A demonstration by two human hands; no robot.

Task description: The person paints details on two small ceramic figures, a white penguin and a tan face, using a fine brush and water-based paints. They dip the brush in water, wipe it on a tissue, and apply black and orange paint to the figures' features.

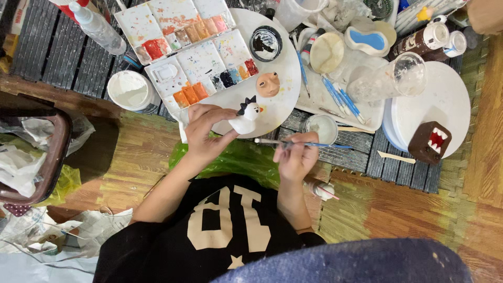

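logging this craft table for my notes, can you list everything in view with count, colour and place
chicken figurine: 1, white with black comb, held at the round board's near edge
paintbrush: 1, blue handle, held level, tip towards the figurine
paint palette: 1, white with orange, red and black paint, top centre
round board: 1, white, under the palette
head-shaped figurine: 1, tan, on the round board
monster figurine: 1, brown with red mouth, on the right turntable
spray bottle: 1, clear, top left
cup: 1, white, left of the palette
plastic bag: 1, green, below the hands
left hand: 1, fingers around the figurine
right hand: 1, pinching the brush
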